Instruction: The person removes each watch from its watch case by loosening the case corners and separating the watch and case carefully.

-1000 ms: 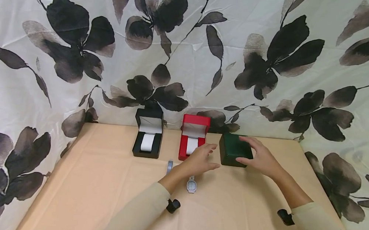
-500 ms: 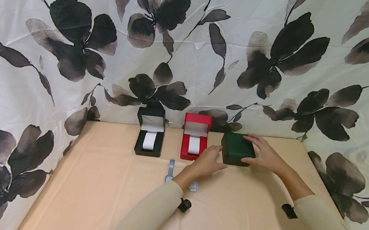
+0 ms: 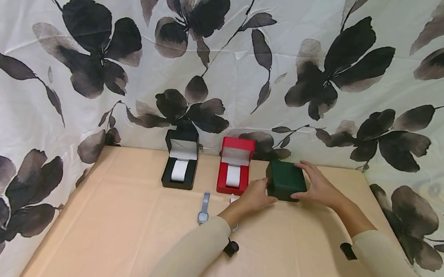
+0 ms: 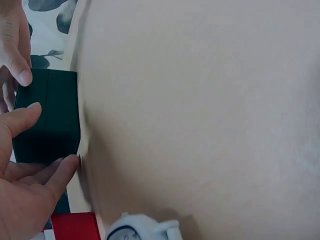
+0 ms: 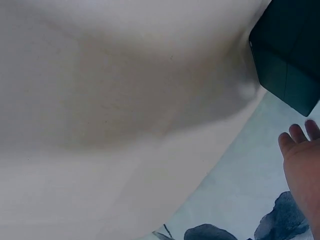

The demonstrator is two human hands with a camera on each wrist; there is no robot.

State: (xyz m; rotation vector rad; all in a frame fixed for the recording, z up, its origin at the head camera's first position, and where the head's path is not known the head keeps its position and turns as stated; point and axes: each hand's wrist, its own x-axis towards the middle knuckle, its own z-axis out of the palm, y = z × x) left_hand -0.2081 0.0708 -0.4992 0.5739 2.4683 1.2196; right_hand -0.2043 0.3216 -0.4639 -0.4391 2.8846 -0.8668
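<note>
A closed dark green watch box (image 3: 287, 177) stands at the back right of the table. My left hand (image 3: 254, 197) holds its left side, with the thumb (image 4: 31, 117) on the front face and the fingers along the side. My right hand (image 3: 317, 188) is at the right side, thumb at the front corner by the lid and index finger along the top edge; its other fingers (image 5: 296, 134) are extended near a corner in the right wrist view. In the left wrist view a seam runs between lid and base. A white watch (image 4: 147, 227) lies below my left wrist, partly hidden in the head view.
An open red watch box (image 3: 221, 184) with a white cushion stands just left of my left hand. Further left is an open black watch box (image 3: 166, 178), also with a white cushion. A light blue watch (image 3: 204, 208) lies in front of them. Floral fabric (image 3: 238, 91) hangs behind the table.
My left hand has moved right, from in front of the red box to the green box's left side. My right hand has closed in slightly on the right side. The box stays shut.
</note>
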